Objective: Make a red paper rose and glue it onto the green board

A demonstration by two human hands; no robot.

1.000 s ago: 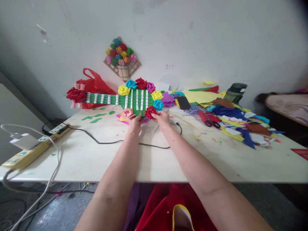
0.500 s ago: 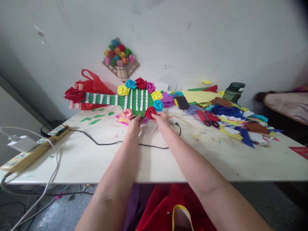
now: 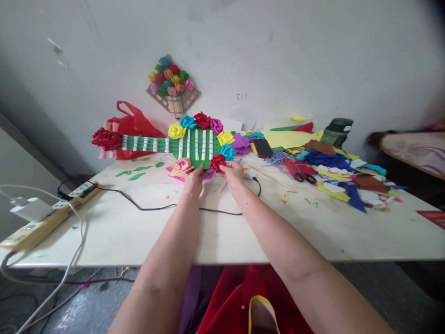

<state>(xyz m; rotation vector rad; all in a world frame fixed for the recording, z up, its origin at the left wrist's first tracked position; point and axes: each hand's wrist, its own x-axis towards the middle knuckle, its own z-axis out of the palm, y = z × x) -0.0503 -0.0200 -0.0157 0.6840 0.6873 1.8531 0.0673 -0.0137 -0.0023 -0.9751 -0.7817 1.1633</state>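
Note:
A green paper guitar is held up over the table, its neck pointing left. White rolled-paper strips cross its neck and body, and paper flowers in several colours ring the body. My left hand grips the lower edge of the body, close to a pink paper flower. At the lower right edge, my right hand is closed on a red paper flower. Another red flower covers the end of the neck. Most of my fingertips are hidden behind the guitar and the flower.
Green paper leaves lie at the left, near a power strip with cords. A black cable crosses the table. Scissors, paper scraps and a bottle are at the right. A red bag stands behind the neck.
Almost nothing differs. The whole view has shifted very slightly, and both hands keep the same hold on the guitar and the red flower.

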